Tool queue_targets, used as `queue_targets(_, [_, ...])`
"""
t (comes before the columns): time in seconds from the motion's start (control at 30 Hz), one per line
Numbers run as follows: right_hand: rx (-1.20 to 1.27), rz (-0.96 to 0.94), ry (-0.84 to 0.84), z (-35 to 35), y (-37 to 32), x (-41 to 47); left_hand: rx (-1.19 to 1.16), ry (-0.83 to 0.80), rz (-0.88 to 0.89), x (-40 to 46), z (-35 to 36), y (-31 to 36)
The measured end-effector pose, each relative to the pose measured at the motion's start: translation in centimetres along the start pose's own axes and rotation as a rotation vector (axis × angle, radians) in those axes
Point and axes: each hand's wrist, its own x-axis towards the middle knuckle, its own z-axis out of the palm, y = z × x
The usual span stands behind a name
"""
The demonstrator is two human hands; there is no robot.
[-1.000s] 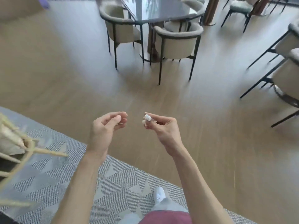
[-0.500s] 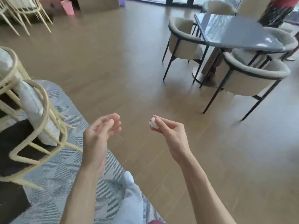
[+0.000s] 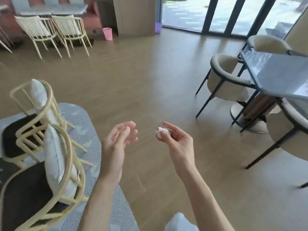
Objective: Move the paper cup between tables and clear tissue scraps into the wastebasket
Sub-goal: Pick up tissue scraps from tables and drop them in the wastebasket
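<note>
Right hand: grip pinches a crumpled white tissue scrap at the fingertips, scrap protruding toward 10 o'clock of the palm. Left hand: released, fingers loosely curled, holding nothing. Pink wastebasket, smooth and tapered, on the wood-plank floor at 11 o'clock, well apart. Glossy grey bench at 2 o'clock.

Both bare forearms reach forward from the bottom of the view, side by side and apart. The left hand is palm up with loosely curled fingers, holding nothing. The right hand pinches a small tissue scrap between thumb and fingertips.
</note>
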Motion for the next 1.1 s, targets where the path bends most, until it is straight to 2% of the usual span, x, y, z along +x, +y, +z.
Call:
queue_targets(0.27, [-0.035, -0.025, -0.063, 3.2, 0.3, 18.7, 0.006, 0.116, 0.071, 17.1, 4.1, -1.8])
queue_targets(0.53, [-0.010, -0.018, -0.168, 6.1, -5.5, 39.5, -0.020, 0.249, 0.142, 34.5, 9.3, -0.8])
queue_targets(0.67, [-0.007, -0.007, -0.215, 9.6, -6.3, 47.1, -0.021, 0.310, 0.162, 41.1, 8.9, -0.2])
queue_targets(0.87, [-0.042, -0.025, -0.265, 17.1, -4.0, 58.2, -0.044, 0.363, 0.178, 53.2, 5.9, -1.4])
queue_targets(1.1, [-0.080, -0.076, -0.228, 29.7, -4.6, 72.3, -0.053, 0.312, 0.182, 72.1, 0.8, 0.8])
